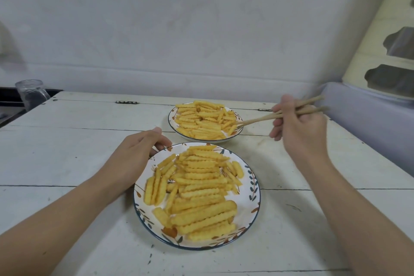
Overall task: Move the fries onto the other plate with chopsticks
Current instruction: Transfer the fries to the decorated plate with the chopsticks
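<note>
We find no readable text, label, brand, number or sign anywhere in view.

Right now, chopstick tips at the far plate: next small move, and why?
Probably close the chopsticks on the fry at their tips and lift it: the right hand holds them at the far plate's right edge, and the left hand steadies the near plate.
</note>
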Demonstrator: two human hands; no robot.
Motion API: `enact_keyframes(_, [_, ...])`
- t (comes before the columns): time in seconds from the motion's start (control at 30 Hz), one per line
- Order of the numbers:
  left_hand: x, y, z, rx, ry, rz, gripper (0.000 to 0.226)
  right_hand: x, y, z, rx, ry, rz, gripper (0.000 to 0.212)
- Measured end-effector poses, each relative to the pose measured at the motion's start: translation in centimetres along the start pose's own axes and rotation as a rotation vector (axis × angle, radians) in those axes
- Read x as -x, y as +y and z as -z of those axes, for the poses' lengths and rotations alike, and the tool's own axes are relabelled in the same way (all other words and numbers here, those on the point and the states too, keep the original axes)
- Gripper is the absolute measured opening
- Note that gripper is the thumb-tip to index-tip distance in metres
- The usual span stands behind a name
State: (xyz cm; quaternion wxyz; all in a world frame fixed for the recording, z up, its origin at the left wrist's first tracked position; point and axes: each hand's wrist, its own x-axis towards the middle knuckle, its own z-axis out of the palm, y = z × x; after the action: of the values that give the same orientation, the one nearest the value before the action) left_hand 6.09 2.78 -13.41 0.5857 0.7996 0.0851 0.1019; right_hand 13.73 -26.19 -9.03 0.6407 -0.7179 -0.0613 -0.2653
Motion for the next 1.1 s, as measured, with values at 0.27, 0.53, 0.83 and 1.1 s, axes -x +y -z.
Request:
enact_keyframes(0.27, [-0.1, -0.1, 0.1, -0.002, -0.004, 0.004, 0.051, 0.9, 0.2, -2.7, 0.347, -0.163, 0.269, 0.057])
enact_keyframes(0.53, [0.1, 0.2, 0.0, 0.024, 0.007, 0.004, 0.049, -1.0, -3.6, 1.4, -0.142, 0.134, -0.040, 0.051])
enact_keyframes(0.83, [0.1, 0.2, -0.2, 0.058, 0.021, 0.008, 0.048, -1.2, -5.3, 4.6, -0.203, -0.255, -0.143, 0.060])
enact_keyframes(1.1, [0.0, 0.1, -0.1, 0.058, 0.021, 0.007, 0.048, -0.4, -5.0, 3.5, -0.068, -0.372, -0.125, 0.061])
